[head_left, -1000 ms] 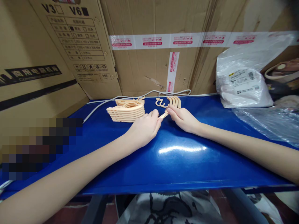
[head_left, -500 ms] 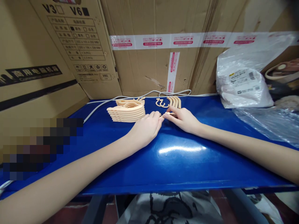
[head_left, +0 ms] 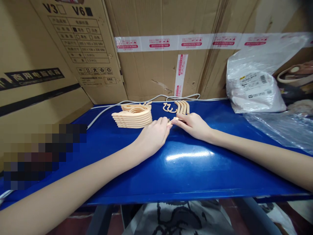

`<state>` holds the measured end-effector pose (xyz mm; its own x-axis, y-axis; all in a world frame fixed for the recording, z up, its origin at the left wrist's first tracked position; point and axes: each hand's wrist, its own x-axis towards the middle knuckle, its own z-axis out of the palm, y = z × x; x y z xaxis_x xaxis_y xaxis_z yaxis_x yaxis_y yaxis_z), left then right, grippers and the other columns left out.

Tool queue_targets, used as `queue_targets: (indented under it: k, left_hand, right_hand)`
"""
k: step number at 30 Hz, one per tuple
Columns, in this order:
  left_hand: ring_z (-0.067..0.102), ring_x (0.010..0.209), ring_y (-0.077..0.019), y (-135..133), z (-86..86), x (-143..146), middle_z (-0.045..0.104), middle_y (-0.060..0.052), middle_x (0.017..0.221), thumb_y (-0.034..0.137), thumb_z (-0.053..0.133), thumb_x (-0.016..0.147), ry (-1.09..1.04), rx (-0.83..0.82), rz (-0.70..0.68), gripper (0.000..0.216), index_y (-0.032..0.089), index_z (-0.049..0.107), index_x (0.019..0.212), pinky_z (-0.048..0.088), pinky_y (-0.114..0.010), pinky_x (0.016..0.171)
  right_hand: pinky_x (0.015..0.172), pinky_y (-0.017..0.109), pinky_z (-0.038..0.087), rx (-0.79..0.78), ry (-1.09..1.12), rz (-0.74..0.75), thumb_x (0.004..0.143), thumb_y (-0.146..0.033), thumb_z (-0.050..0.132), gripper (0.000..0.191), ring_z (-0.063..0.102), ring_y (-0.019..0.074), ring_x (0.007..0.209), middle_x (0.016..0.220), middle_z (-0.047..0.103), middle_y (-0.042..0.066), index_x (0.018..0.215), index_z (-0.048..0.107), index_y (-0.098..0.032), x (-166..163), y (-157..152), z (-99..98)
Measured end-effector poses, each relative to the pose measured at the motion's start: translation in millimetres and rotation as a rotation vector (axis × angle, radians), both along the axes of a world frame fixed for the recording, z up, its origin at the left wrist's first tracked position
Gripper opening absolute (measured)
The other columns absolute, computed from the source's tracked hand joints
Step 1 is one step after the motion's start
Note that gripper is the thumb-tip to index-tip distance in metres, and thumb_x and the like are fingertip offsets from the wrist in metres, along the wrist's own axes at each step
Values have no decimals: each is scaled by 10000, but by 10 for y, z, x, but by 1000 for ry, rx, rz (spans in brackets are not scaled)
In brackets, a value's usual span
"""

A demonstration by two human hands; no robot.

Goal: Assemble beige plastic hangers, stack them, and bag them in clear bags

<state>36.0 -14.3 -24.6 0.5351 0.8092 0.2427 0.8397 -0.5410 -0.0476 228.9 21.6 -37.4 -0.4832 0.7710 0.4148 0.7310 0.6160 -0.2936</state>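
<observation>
While the L hand and R hand meet near the ctr. of the blue tabletop, a small cream piece spans the narrow gap betw. them. The L fingers are curled closed about its L end; the R fingers, thumb nearest the viewer, pinch its R end, w/ little opening on either side. As the hands cover most of the piece, its full shape, poss. that of a hanger part, can't be told for certain. Just beside the L hand, on its L, lies a neat stack of cream hanger pieces, ends aligned. Directly behind the R hand is a row of curved cream arms; to their L, two cream hooks. A white cable runs along the tabletop's rear edge, before a taped cardboard panel. Far R: a white plastic bag w/ printed label. L rear: a printed carton.
</observation>
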Motion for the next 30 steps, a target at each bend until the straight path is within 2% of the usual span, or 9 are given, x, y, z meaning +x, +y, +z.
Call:
queue_targets:
  k: [6,13,23,30]
  left_hand:
    - [637,845,-205,21,-4,-8,630,-81,980,266,248,1045,1,-9,-13,290,118,497,1052,444,-292,676]
    - [618,888,-206,51,-29,-36,621,-71,997,248,255,1043,-24,-15,-94,288,125,514,1064,466,-318,759]
    - [618,877,-206,55,-21,-29,620,-72,982,250,253,1043,-10,-11,-101,297,123,521,1059,468,-316,763]
    - [619,846,-206,77,-53,-54,616,-64,937,254,265,1042,-20,32,-143,281,132,518,1027,470,-316,734]
  right_hand:
    - [571,261,283,-7,16,-24,949,-660,258,590,440,113,541,603,512,-2,689,502,-190,18,17,3]
    - [559,273,260,9,-63,-58,923,-719,194,685,446,120,524,559,505,14,630,516,-190,36,2,22]
    - [528,258,247,112,-134,-80,893,-763,75,743,459,129,518,534,505,26,593,446,-193,38,-4,39]
    - [506,257,231,213,-227,-80,886,-759,9,794,456,129,493,530,533,40,595,477,-188,72,12,63]
